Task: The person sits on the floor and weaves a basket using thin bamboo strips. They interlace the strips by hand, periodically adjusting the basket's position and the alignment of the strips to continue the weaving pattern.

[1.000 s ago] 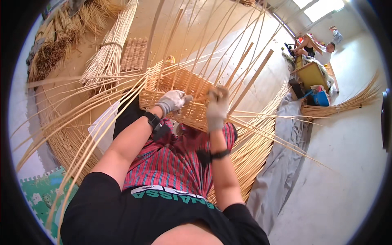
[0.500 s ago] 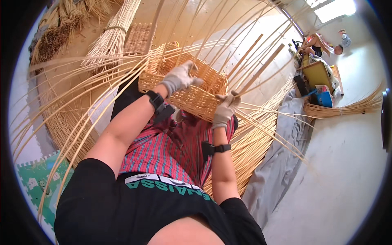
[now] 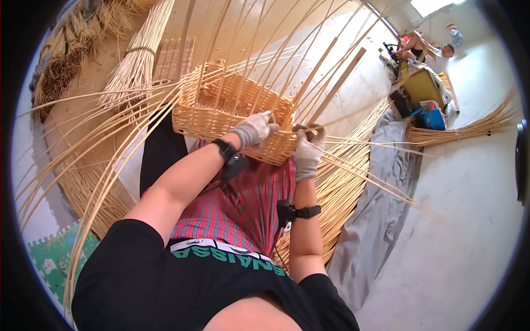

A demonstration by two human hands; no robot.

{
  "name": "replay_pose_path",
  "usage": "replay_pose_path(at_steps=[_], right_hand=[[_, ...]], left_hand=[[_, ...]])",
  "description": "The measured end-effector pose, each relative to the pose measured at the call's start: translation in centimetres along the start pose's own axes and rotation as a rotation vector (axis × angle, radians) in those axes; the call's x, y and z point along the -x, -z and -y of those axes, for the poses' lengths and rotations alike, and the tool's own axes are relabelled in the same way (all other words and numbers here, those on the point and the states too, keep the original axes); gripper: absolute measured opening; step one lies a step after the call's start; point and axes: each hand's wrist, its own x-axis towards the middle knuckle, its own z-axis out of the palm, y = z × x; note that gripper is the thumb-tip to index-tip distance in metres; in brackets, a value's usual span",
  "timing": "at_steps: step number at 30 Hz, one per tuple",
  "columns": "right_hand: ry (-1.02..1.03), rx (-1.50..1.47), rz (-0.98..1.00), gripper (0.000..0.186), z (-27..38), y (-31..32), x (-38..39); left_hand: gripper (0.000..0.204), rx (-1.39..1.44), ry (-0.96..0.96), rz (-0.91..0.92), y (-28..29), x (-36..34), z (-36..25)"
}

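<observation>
- My gloved right hand (image 3: 308, 150) pinches a thin pale cane strand (image 3: 364, 144) at the basket's rim; pulled hard, it could snap.
- My gloved left hand (image 3: 255, 129) presses, fingers curled, on the square tan woven basket (image 3: 221, 113) on my lap; it might tip.
- The long upright canes (image 3: 259, 49) could poke me.

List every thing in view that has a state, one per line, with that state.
Wicker basket: half woven, upright stakes sticking up loose, resting on the lap.
Left hand: gloved, pressed on the basket's near wall.
Right hand: gloved, fingers closed on a cane strand.
Bundle of canes: tied, lying on the floor.
Grey cloth: spread out, crumpled.
</observation>
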Motion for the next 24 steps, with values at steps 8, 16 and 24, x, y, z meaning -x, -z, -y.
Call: replay_pose_path(at_steps=[8,16,24], right_hand=[[0.221,0.185,0.040,0.089,5.9,-5.9,-10.2],[0.228,0.487,0.208,0.054,4.9,-3.0,-5.7],[0.140,0.329,0.007,0.071,8.7,-4.9,-7.9]], left_hand=[[0.040,0.090,-0.094,-0.154,-1.5,0.0,0.4],[0.038,0.091,-0.110,-0.237,-2.4,1.0,0.9],[0.033,0.232,0.036,-0.111,-1.0,0.0,-0.5]])
